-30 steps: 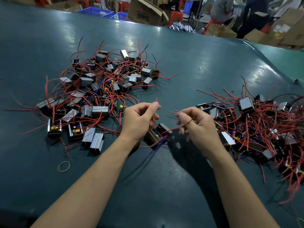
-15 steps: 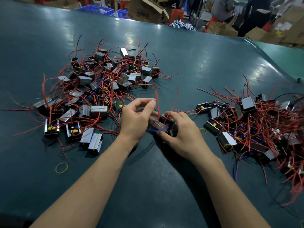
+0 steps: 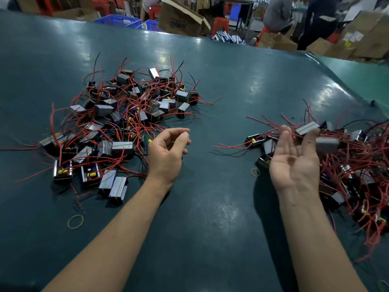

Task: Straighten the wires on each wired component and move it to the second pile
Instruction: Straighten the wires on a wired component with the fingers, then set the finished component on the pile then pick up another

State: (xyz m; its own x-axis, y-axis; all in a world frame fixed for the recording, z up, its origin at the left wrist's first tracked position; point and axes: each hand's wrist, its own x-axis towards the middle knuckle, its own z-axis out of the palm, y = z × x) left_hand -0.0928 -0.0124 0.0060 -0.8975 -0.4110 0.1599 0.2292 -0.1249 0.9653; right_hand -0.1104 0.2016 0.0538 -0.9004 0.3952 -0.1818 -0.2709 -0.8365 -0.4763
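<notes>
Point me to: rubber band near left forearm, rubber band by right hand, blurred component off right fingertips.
rubber band near left forearm (image 3: pixel 75 221), head view, front rim of the loop.
rubber band by right hand (image 3: pixel 255 172), head view, on the loop.
blurred component (image 3: pixel 327 142), head view, its grey top face.

Table (image 3: pixel 210 228): dark teal. Wires (image 3: pixel 130 106): mostly red, a few black, blue. Components (image 3: pixel 122 146): grey tops, thin yellow stripe, black bodies. Rubber band (image 3: pixel 75 221): yellow.
</notes>
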